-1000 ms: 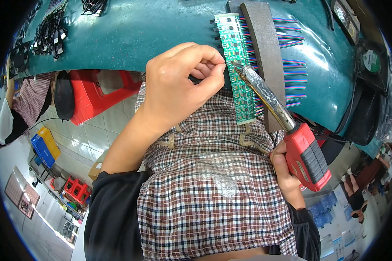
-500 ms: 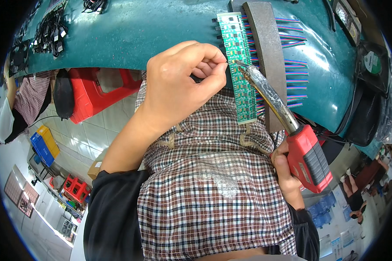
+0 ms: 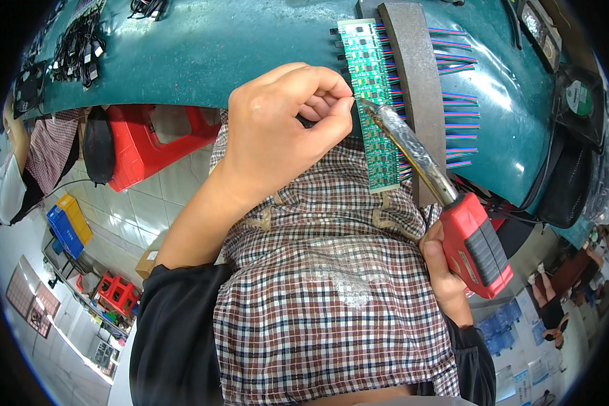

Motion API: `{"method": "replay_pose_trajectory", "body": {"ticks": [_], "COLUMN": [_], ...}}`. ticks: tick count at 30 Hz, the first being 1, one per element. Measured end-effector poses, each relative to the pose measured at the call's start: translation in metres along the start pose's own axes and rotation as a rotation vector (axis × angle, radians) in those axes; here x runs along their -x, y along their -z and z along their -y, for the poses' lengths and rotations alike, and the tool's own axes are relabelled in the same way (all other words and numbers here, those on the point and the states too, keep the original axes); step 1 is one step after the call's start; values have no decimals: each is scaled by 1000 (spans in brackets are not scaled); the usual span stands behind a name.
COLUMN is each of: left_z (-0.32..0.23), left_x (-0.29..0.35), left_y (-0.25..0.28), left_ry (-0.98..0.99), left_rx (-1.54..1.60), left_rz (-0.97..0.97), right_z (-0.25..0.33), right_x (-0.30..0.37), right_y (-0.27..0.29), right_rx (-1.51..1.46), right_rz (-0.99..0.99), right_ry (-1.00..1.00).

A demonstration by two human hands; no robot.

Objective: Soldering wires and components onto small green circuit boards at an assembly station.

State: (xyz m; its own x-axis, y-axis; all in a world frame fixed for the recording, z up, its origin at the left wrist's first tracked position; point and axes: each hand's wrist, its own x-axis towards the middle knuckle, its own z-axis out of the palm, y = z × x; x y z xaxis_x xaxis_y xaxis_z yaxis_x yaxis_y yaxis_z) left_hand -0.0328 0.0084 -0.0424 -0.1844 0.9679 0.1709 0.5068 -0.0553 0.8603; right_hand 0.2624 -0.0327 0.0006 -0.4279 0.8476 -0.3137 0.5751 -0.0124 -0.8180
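Observation:
A long green circuit board panel (image 3: 384,172) lies at the table's near edge, its small parts in repeated rows. My right hand (image 3: 444,267) is closed round the red and black grip of a soldering gun (image 3: 477,247). Its metal barrel points up and left, with the tip at the middle of the board. Close to that tip, my left hand (image 3: 284,128) pinches thumb and forefinger together at the board's left edge; what sits in the pinch is too small to make out. A dark curved bar (image 3: 418,88) lies across the coloured wires (image 3: 459,101) right of the board.
Bundled black cables (image 3: 78,54) lie at the table's far left. A black fan (image 3: 578,98) stands at the right edge. Left of my lap is a red plastic stool (image 3: 132,149). Another person's arm (image 3: 19,132) shows at the far left.
The soldering gun has shifted slightly left, its tip now nearer my left fingertips. My left hand and the board have hardly moved.

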Motion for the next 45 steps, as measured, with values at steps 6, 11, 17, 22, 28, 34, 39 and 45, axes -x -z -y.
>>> {"method": "replay_pose_trajectory", "body": {"ticks": [6, 11, 17, 22, 28, 34, 39, 45], "left_z": [-1, -2, -9, -13, 3, 20, 26, 17], "left_x": [-4, -2, 3, -37, -123, -149, -143, -144], "left_y": [2, 2, 5, 36, 49, 22, 4, 23], "left_ry": [-1, 9, 79, 15, -251, -188, -281, -226], "left_rx": [3, 4, 52, -87, -687, -968, -825, -707], "left_rz": [-4, -4, 29, -17, -109, 83, 13, -60], "right_z": [5, 7, -5, -4, 0, -9, 29, -37], "right_x": [5, 8, 12, 15, -6, 12, -5, -16], "right_y": [9, 7, 7, 5, -5, -17, -19, -27], "right_rx": [49, 62, 78, -53, -114, -430, -656, -636], "right_rz": [49, 38, 41, -40, -104, -341, -614, -504], "right_ry": [-49, -64, 153, -96, 248, 68, -326, 167]}}
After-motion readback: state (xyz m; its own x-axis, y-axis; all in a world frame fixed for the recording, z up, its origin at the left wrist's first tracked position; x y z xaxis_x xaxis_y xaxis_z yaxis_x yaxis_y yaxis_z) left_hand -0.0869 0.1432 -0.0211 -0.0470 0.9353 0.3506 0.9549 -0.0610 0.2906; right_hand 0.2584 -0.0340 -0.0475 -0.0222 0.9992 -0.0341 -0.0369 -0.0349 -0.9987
